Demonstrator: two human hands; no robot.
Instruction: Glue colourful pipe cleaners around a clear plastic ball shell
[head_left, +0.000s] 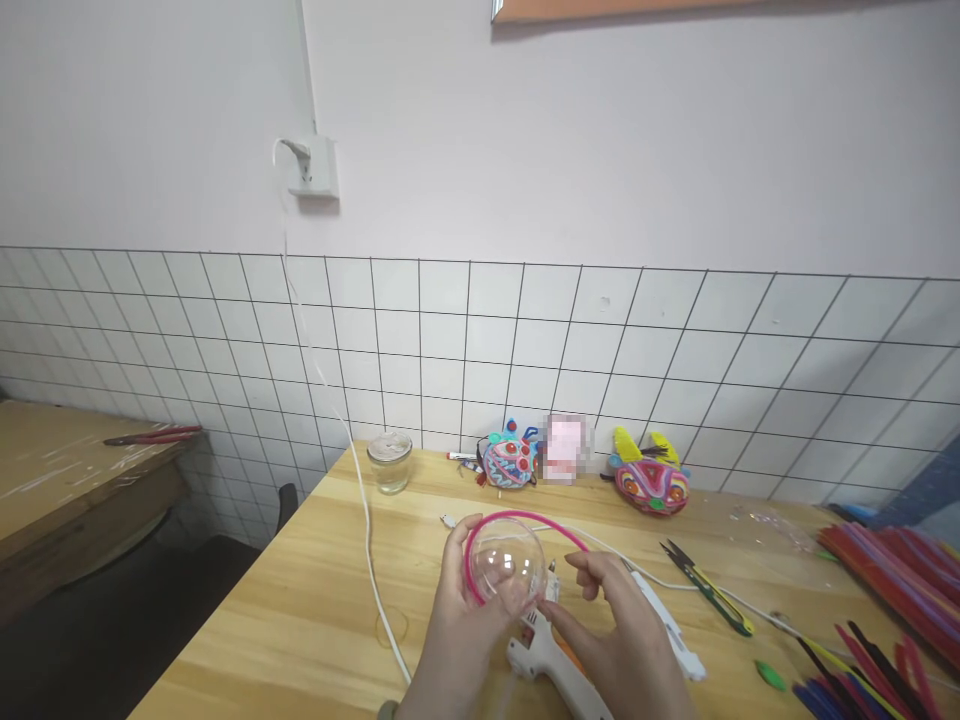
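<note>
1. Far left, red-handled pliers (176, 436) lie on a brown-covered table (75, 440).
2. A white cable (367, 520) hangs from the wall socket (315, 168) and crosses the wooden tabletop (300, 610), passing a lidded glass jar (391, 470).
3. The left hand (466, 625) is clamped on a clear dome (517, 548), held above the table, with a pink pipe cleaner (469, 568) curving around its rim.
4. Behind the hands stands a blue-and-red decorated animal figure (510, 462); below the dome lies a white glue gun (551, 668).
5. The right hand (619, 615) has thumb and forefinger apart, the thumb tip at the dome's lower right edge; whether its fingers grip the pipe cleaner, I cannot tell.
6. Farther right are a yellow-eared animal figure (651, 487), green-and-yellow-handled scissors (709, 590) and bundled red pipe cleaners (889, 580).
</note>
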